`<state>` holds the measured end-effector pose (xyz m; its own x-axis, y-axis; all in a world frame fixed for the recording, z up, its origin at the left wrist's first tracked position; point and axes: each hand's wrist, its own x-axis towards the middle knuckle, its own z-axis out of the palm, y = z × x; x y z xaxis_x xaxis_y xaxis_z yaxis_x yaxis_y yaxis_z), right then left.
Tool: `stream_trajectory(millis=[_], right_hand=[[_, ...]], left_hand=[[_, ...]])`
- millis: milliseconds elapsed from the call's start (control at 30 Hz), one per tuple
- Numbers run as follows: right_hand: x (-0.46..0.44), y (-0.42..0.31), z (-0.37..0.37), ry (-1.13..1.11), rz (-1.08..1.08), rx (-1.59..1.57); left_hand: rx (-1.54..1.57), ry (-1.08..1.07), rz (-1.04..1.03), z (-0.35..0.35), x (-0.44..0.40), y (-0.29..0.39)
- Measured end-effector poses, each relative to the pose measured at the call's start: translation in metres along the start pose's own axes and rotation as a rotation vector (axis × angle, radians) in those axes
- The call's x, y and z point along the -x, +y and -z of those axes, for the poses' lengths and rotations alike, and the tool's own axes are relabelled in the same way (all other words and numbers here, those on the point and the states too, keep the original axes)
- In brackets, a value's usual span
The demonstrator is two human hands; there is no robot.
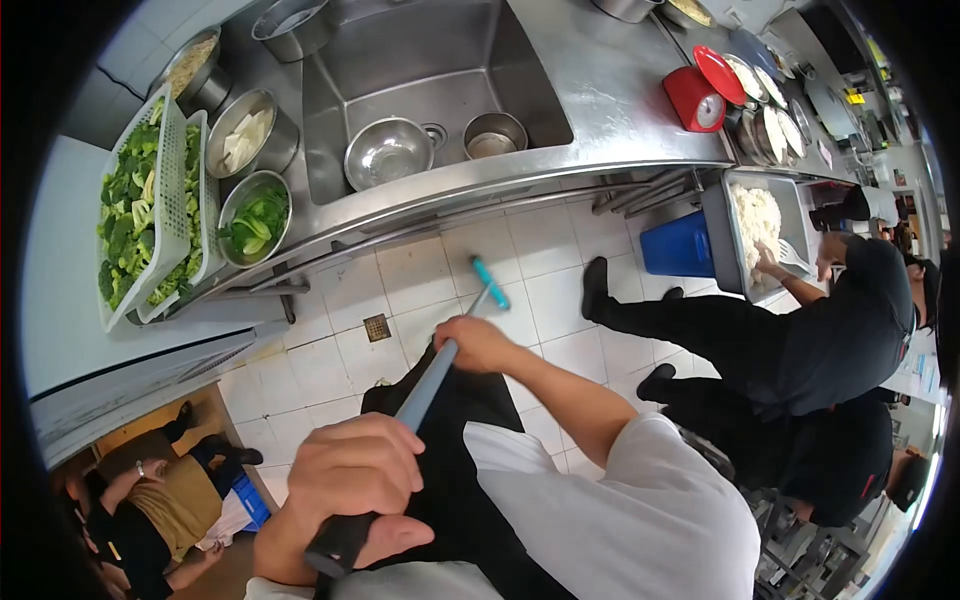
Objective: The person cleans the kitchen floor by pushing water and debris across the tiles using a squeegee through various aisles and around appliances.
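In front of the steel sink (415,55), over the pale tiled floor (540,240), I had a long-handled tool (428,385) in view, its teal head (488,283) at the far end. Whether that head pressed on the tiles or hung just above them, I could not tell. The pole slanted back toward the wearer's body. The left hand (355,470) was wrapped round its near end, by the dark grip (340,543); the right hand (473,343) was curled round the shaft farther down, nearer the head. I judged the tool light for its length, stiff, hardly fragile, and smooth enough to turn slippery under wet fingers. To my mind the best hold was this wide one, grip for steering and lower shaft for pressure. A floor drain (377,328) lay left of the head, apart from it.
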<state>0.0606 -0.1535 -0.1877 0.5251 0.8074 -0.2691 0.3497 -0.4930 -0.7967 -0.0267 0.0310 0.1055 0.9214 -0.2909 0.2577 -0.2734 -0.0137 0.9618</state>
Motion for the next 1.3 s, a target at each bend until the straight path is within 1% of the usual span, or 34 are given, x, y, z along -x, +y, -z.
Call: stream_trajectory(millis=[100,167,200,233,300,333,400,467,500,533,600,667,700,733,767,833,867,933,967,1033,1067,1100,1133,1200,1233,1267,1300], right_hand=[[0.001,0.027,0.035,0.155,-0.096,0.099],[-0.011,0.072,0.044,0.270,-0.133,0.138],[-0.019,0.096,0.042,0.325,-0.142,0.132],[-0.029,0.111,0.042,0.318,-0.136,0.130],[-0.050,0.126,0.051,0.271,0.031,0.222],[-0.057,0.124,0.048,0.262,0.034,0.218],[-0.080,0.112,0.034,0.136,0.062,0.146],[-0.105,0.106,0.007,-0.058,0.143,0.158],[-0.114,0.108,-0.010,-0.127,0.212,0.174],[-0.112,0.097,-0.019,-0.147,0.224,0.186],[-0.110,0.079,-0.031,-0.291,0.216,0.205],[-0.101,0.055,-0.043,-0.346,0.185,0.198],[-0.099,0.053,-0.057,-0.331,0.236,0.134],[-0.095,0.037,-0.064,-0.382,0.270,0.098],[-0.091,0.017,-0.075,-0.454,0.313,0.066],[-0.087,-0.002,-0.101,-0.486,0.384,-0.023],[-0.088,-0.018,-0.102,-0.499,0.403,-0.016],[-0.090,-0.050,-0.100,-0.652,0.365,0.052],[-0.090,-0.065,-0.090,-0.659,0.368,0.063],[-0.088,-0.088,-0.070,-0.650,0.364,0.112],[-0.091,-0.092,-0.063,-0.631,0.355,0.160],[-0.097,-0.088,-0.058,-0.611,0.399,0.189],[-0.103,-0.081,-0.053,-0.622,0.404,0.192],[-0.120,-0.065,-0.050,-0.479,0.411,0.238],[-0.133,-0.056,-0.057,-0.493,0.419,0.244],[-0.146,-0.042,-0.066,-0.482,0.417,0.230],[-0.152,-0.028,-0.076,-0.469,0.410,0.216]], left_hand=[[-0.071,-0.017,0.021,-0.006,0.001,-0.026],[-0.118,-0.019,0.039,-0.014,0.006,-0.061],[-0.140,0.024,0.075,-0.020,0.010,-0.083],[-0.165,0.067,0.109,-0.023,0.013,-0.098],[-0.185,0.086,0.129,-0.022,0.014,-0.110],[-0.194,0.097,0.155,-0.022,0.015,-0.112],[-0.239,0.149,0.147,-0.023,0.017,-0.106],[-0.378,0.200,0.148,-0.021,0.023,-0.092],[-0.387,0.211,0.153,-0.020,0.028,-0.086],[-0.402,0.246,0.139,-0.018,0.037,-0.079],[-0.426,0.299,0.124,-0.014,0.050,-0.065],[-0.374,0.425,0.194,-0.016,0.063,-0.053],[-0.367,0.476,0.198,-0.016,0.069,-0.049],[-0.374,0.505,0.198,-0.015,0.074,-0.041],[-0.371,0.525,0.199,-0.016,0.084,-0.027],[-0.337,0.539,0.205,-0.016,0.088,-0.007],[-0.350,0.559,0.205,-0.015,0.090,0.002],[-0.211,0.532,0.173,-0.011,0.092,0.018],[-0.227,0.573,0.153,-0.011,0.093,0.026],[-0.206,0.580,0.148,-0.010,0.093,0.046],[-0.182,0.576,0.139,-0.010,0.094,0.051],[-0.187,0.553,0.145,-0.010,0.097,0.052],[-0.188,0.565,0.148,-0.011,0.099,0.047],[-0.271,0.605,0.112,-0.014,0.105,0.024],[-0.274,0.625,0.099,-0.013,0.108,0.011],[-0.326,0.698,0.131,-0.016,0.112,-0.006],[-0.310,0.760,0.169,-0.020,0.119,-0.019]])
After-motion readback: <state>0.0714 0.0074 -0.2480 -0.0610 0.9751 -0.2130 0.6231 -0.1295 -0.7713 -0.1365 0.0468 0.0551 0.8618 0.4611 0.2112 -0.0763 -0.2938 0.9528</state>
